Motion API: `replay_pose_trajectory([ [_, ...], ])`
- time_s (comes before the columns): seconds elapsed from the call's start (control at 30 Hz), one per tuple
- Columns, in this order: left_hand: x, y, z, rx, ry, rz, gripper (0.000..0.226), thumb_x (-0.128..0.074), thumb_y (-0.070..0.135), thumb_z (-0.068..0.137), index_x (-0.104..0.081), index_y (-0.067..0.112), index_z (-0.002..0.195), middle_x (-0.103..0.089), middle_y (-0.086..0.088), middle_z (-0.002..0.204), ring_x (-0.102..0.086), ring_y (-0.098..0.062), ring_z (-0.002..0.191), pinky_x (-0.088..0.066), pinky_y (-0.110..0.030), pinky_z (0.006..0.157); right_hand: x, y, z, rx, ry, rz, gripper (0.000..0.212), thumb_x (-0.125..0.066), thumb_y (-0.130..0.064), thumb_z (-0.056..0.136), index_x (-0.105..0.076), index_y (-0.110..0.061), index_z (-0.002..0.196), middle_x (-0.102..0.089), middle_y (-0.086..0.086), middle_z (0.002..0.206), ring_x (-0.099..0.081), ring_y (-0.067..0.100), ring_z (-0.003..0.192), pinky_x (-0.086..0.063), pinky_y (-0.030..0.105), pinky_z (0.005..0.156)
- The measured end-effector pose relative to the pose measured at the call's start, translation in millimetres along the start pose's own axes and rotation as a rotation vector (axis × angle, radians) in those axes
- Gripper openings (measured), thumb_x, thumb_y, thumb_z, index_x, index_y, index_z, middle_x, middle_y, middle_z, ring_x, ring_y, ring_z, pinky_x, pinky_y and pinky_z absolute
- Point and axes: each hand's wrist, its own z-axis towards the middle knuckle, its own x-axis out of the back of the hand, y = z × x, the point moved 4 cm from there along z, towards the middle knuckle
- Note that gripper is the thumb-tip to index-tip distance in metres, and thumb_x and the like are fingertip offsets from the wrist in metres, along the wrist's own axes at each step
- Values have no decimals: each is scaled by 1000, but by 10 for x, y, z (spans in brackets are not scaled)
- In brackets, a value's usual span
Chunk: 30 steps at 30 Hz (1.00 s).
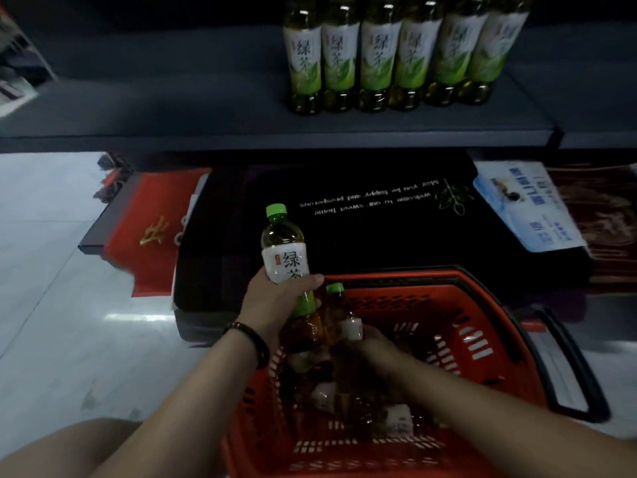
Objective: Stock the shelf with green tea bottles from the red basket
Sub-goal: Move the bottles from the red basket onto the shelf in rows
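My left hand (275, 301) grips a green tea bottle (284, 257) by its label, holding it upright above the left far corner of the red basket (482, 339). My right hand (374, 343) reaches down into the basket and closes around a second bottle (339, 315) with a green cap. More bottles (331, 391) lie in the dim bottom of the basket. Several green tea bottles (389, 56) stand in a row on the dark shelf (206, 108), right of its middle.
Below the shelf, folded doormats are stacked: a black one (362, 219), a red one (151, 229) to the left, a patterned one (603, 219) to the right with a blue card (527, 205) on it. The basket's black handle (568, 367) hangs right. Pale floor (51, 288) lies at left.
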Motion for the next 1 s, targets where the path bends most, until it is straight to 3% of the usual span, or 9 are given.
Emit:
replay_pose_trajectory([
  [0.13, -166, 193, -155, -27, -28, -1, 40, -91, 22, 77, -71, 13, 111, -78, -14, 105, -79, -30, 86, -64, -49, 80, 338, -426, -442, -30, -35, 130, 31, -62, -8, 66, -69, -1, 95, -68, 17, 85, -67, 29, 75, -58, 35, 68],
  [0.23, -307, 380, -287, -40, -46, 6, 36, -89, 21, 79, -72, 13, 110, -79, -13, 109, -79, -30, 84, -64, -49, 80, 525, -803, -795, 135, -77, 32, 47, -63, -5, 73, -66, 8, 119, -70, 25, 105, -70, 38, 95, -59, 47, 85],
  [0.37, -542, 683, -450, -76, -103, 48, 39, -87, 17, 81, -70, 12, 115, -79, -11, 103, -79, -28, 79, -61, -40, 71, 724, -1158, -1159, 309, 3, 61, 58, -70, -10, 77, -62, -3, 134, -75, 22, 113, -75, 34, 96, -63, 42, 77],
  [0.53, -753, 792, -694, -108, -168, 41, 47, -89, 21, 72, -70, 16, 115, -80, -12, 104, -79, -28, 82, -61, -41, 70, 812, -1302, -1301, 345, -65, 373, 59, -61, -22, 77, -66, 3, 129, -70, 31, 122, -72, 36, 86, -57, 43, 70],
  [0.67, -902, 627, -765, -112, -145, -37, 58, -86, 25, 60, -69, 11, 113, -77, -16, 106, -76, -32, 81, -62, -47, 76, 813, -1382, -1213, 368, -123, 582, 69, -63, -27, 75, -61, 6, 137, -67, 24, 106, -67, 34, 78, -56, 42, 71],
  [0.8, -1080, 560, -671, -117, -171, 16, 60, -94, 20, 60, -70, 9, 113, -79, -18, 106, -79, -35, 82, -64, -46, 74, 887, -1419, -1101, 358, -79, 535, 65, -65, -24, 73, -66, 1, 133, -68, 18, 91, -67, 33, 76, -53, 42, 71],
  [0.87, -1114, 533, -613, -129, -183, 32, 58, -89, 25, 63, -70, 11, 116, -78, -19, 110, -79, -40, 93, -65, -49, 77, 898, -1430, -1063, 343, -55, 463, 55, -67, -24, 73, -72, -1, 123, -71, 18, 88, -66, 35, 81, -51, 44, 75],
  [0.93, -1143, 509, -569, -137, -202, 23, 56, -89, 24, 67, -70, 10, 118, -79, -18, 111, -76, -41, 102, -64, -48, 79, 906, -1446, -1039, 338, -50, 445, 44, -68, -24, 72, -79, -3, 110, -75, 19, 94, -67, 39, 92, -53, 45, 79],
  [1.0, -1163, 508, -545, -146, -211, 10, 51, -89, 21, 71, -70, 9, 117, -79, -18, 109, -76, -37, 99, -62, -45, 78, 908, -1463, -1040, 327, -83, 500, 47, -66, -24, 72, -78, -2, 112, -74, 21, 103, -71, 39, 92, -56, 43, 79],
])
